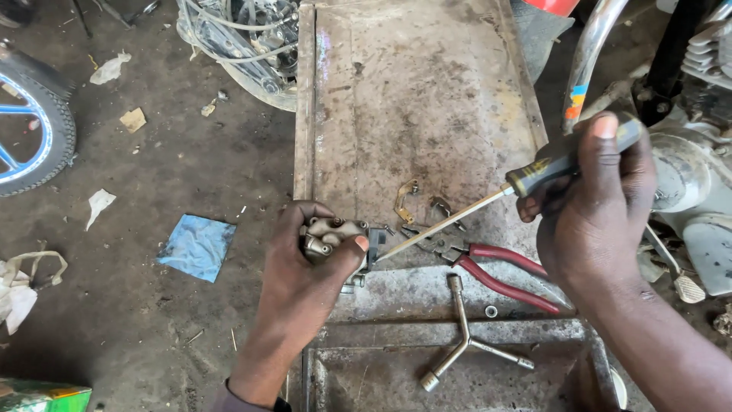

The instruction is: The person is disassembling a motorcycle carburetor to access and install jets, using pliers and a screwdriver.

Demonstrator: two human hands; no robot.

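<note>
My left hand (301, 278) grips a small grey metal carburettor body (333, 234) at the near left edge of a rusty metal bench (412, 91). My right hand (595, 206) holds a screwdriver (534, 174) by its dark handle. Its long shaft slants down to the left, and the tip reaches the carburettor beside my left thumb. A small brass bracket (405, 197) and other little parts lie on the bench just past the shaft.
Red-handled pliers (499, 271) and a Y-shaped socket wrench (465, 336) lie on the bench near me. A motorcycle engine (690, 168) stands at the right, a tyre (38, 130) at the left. A blue rag (198, 246) and paper scraps litter the dirt floor.
</note>
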